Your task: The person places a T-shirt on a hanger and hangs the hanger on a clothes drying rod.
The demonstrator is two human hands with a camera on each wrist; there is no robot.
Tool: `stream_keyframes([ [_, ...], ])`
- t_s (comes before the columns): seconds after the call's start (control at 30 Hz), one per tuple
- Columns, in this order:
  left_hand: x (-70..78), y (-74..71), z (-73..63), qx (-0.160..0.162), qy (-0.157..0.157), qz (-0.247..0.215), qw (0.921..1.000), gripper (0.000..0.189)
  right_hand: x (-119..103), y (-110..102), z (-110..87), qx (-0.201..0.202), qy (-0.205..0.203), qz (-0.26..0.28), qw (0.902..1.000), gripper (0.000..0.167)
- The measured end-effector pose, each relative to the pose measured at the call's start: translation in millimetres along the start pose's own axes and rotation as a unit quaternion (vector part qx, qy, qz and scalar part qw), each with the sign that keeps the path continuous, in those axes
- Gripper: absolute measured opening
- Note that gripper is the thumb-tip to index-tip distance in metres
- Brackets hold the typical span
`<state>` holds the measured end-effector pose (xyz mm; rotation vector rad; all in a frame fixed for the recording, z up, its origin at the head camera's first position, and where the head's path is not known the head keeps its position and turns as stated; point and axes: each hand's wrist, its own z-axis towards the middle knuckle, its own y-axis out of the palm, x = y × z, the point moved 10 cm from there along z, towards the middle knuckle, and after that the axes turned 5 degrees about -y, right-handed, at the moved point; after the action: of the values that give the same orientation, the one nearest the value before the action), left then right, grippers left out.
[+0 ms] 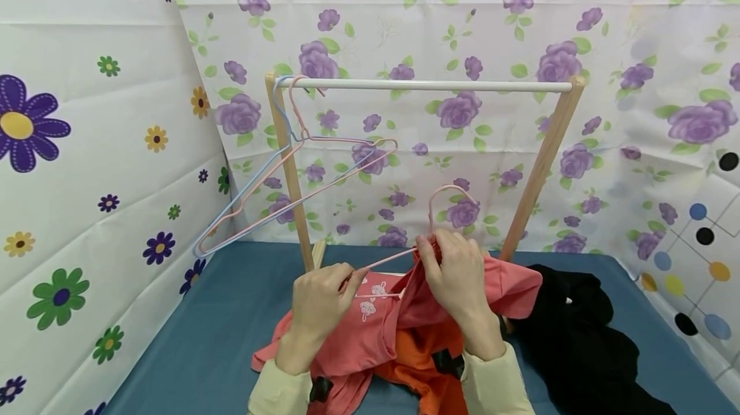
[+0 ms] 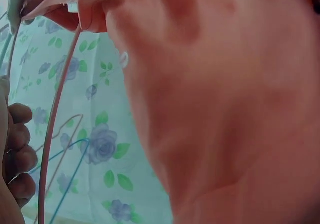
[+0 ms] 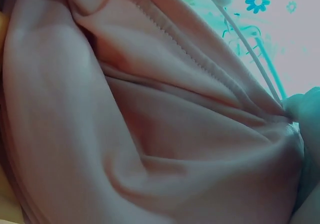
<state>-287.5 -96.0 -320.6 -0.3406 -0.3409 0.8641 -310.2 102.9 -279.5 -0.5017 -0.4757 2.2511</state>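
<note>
Hanger hook (image 1: 444,188), head view, apparent shirt stitching (image 3: 174,42), right wrist view

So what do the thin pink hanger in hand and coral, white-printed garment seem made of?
Thin pink hanger: smooth, even-coloured, probably coated wire or plastic, judging by its slender bars.
Coral, white-printed garment: matte fabric, given its soft folds and stitched seam; fibre unclear.

Garment (image 1: 372,336) before the rack (image 1: 428,85)
</note>
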Motion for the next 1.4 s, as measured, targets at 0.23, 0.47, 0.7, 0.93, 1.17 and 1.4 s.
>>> stream_keyframes([
  [0.23,18.3,-3.3,6.6,-0.007,0.036,-0.013,0.9992,0.019,2,-4,1.5,0.002,0.003,0.018,0.9998,0.022],
  [0.47,49.6,-1.0,6.3,-0.070,0.143,-0.048,0.9861,0.015,7,-7,3.8,0.005,0.019,0.029,0.9994,0.021],
  [0.7,56.1,43.9,-15.6,-0.313,0.100,-0.051,0.9431,0.022,14,-8,1.4,-0.002,0.040,0.034,0.9986,0.020],
  [0.93,44.8,68.9,-37.3,-0.450,0.009,-0.026,0.8925,0.031,18,-8,-0.9,-0.008,0.049,0.039,0.9980,0.019],
  [1.17,39.9,73.5,-47.4,-0.486,-0.026,-0.018,0.8735,0.035,21,-8,-3.1,-0.017,0.057,0.043,0.9973,0.021],
  [1.4,21.7,57.0,-37.5,-0.461,-0.041,-0.028,0.8859,0.044,32,-13,-3.4,-0.011,0.070,0.044,0.9965,0.025],
])
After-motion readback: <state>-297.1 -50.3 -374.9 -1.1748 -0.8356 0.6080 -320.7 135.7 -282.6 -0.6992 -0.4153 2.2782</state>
